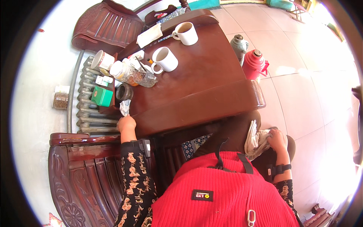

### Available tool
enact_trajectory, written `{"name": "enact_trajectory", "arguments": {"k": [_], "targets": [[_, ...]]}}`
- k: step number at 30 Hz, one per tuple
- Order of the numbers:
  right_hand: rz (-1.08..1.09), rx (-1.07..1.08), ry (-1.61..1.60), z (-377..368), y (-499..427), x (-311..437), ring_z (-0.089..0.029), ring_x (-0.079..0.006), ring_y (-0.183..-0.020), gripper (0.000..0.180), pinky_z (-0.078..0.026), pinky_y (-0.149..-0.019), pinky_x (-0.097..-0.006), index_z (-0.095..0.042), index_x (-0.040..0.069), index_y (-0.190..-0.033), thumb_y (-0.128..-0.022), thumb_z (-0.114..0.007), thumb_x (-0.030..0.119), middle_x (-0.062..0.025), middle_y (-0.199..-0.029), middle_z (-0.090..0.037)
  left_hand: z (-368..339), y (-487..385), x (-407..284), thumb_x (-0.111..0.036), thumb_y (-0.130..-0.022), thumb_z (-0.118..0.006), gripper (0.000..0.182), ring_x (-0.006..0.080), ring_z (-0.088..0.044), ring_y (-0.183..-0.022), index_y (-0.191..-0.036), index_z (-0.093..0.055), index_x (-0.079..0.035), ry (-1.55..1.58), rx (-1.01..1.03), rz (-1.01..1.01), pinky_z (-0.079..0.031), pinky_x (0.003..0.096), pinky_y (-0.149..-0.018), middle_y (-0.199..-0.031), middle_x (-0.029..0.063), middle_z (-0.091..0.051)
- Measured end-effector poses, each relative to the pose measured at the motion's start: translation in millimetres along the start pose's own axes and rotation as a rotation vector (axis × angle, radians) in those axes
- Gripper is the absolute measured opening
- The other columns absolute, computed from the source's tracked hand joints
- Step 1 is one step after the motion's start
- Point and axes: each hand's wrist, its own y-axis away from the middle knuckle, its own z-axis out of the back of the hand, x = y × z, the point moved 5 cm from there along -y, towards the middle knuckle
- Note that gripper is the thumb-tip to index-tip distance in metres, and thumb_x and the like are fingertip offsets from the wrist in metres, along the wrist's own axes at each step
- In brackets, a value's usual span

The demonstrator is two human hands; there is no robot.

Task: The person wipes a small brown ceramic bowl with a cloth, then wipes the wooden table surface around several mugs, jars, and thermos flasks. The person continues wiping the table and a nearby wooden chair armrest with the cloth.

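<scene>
At the table's left near corner, my left hand (126, 124) is closed at the lower end of a crumpled white wrapper or tissue (125, 107), which stands up above the fingers. Just beyond it sits a dark round bowl (124, 92), probably an ashtray. My right hand (278, 139) rests over my knee and grips a bunched cream cloth (256, 143), part of which drapes over the dark trousers. The dark red wooden table (192, 82) lies in front of me.
Two white mugs (169, 63) stand on the table. A glass (147, 79), a lidded jar (123, 72) and a green box (102, 96) crowd its left side, by a radiator (86, 109). A red thermos (254, 65) and a grey thermos (239, 46) stand on the right.
</scene>
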Motion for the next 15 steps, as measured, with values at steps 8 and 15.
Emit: {"name": "enact_trajectory", "arguments": {"k": [8, 15], "targets": [[-0.009, -0.011, 0.012, 5.0, 6.0, 1.2, -0.067, -0.0302, -0.106, 0.029, -0.053, -0.091, -0.0427, -0.075, 0.009, -0.102, -0.078, -0.062, 0.021, -0.012, -0.107, -0.073, 18.9, 160.4, -90.4, -0.036, -0.098, -0.059, 0.07, 0.047, -0.036, -0.141, -0.143, -0.038, 0.013, 0.222, -0.464, -0.369, -0.029, 0.055, -0.117, -0.149, 0.0326, -0.04], [-0.012, 0.007, 0.033, 2.3, 3.5, 2.7, -0.067, -0.0297, -0.107, 0.031, -0.053, -0.093, -0.0431, -0.075, 0.01, -0.104, -0.079, -0.062, 0.021, -0.0119, -0.108, -0.073, 30.3, 228.3, -134.3, -0.032, -0.095, -0.063, 0.075, 0.045, -0.02, -0.151, -0.15, -0.033, 0.01, 0.308, -0.418, -0.814, -0.015, 0.0571, -0.123, -0.159, 0.0287, -0.028]]}}
